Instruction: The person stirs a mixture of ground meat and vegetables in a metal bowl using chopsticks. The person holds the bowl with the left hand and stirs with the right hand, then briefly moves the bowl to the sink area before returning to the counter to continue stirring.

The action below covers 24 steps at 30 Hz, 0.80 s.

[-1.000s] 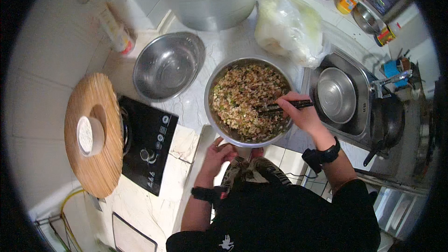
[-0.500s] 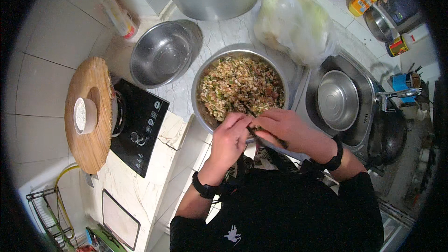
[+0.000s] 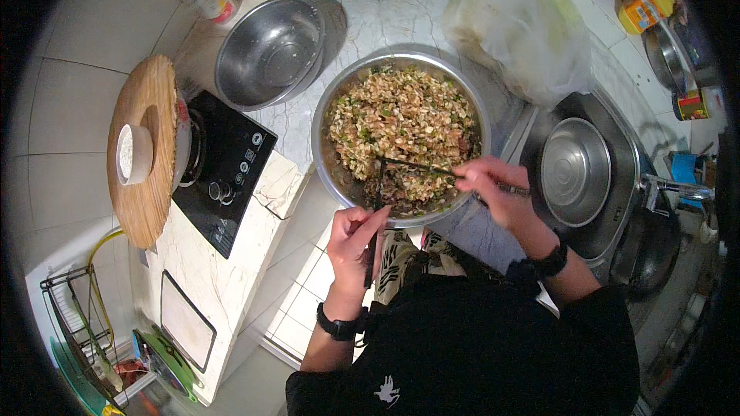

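On the marble counter (image 3: 370,27), chopped filling (image 3: 401,135), looking largely combined, is being worked in the steel bowl (image 3: 327,162) with dark chopsticks: one (image 3: 376,208) is being gripped by the left hand (image 3: 353,240) at seven o'clock, another (image 3: 420,167) by the right hand (image 3: 493,189) at four.

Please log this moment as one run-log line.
left hand: holds chopstick | right hand: holds chopstick in filling | bowl of filling: on counter

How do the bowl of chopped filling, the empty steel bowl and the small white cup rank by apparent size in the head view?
1. bowl of chopped filling
2. empty steel bowl
3. small white cup
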Motion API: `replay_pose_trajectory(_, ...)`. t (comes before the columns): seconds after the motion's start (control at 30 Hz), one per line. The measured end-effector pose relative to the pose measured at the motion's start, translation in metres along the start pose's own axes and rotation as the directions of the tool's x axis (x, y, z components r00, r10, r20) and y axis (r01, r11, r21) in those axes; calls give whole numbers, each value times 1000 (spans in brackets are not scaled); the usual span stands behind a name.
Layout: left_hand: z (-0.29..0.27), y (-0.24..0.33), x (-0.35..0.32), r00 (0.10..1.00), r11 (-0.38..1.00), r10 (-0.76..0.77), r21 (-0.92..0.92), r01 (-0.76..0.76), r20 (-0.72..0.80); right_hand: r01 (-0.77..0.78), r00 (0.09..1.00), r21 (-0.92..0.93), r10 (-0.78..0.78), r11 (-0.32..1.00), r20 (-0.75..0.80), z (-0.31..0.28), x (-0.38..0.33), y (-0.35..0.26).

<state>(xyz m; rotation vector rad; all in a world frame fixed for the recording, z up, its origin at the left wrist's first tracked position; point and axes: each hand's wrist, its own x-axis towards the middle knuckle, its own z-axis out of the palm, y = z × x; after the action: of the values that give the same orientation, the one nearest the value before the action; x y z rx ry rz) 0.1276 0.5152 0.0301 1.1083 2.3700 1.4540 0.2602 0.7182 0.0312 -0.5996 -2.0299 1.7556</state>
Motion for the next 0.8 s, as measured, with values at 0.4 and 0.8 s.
replay_pose_trajectory(0.4, -6, 33, 9, 985, 991, 135, 25, -133, -103, 134, 990, -309, -143, 942, -6, -12, 3, -19)
replay_pose_trajectory(0.8, 17, 4, 20, 985, 980, 139, 156, -122, -100, 175, 980, -283, -193, 943, -37, -13, -1, -23)
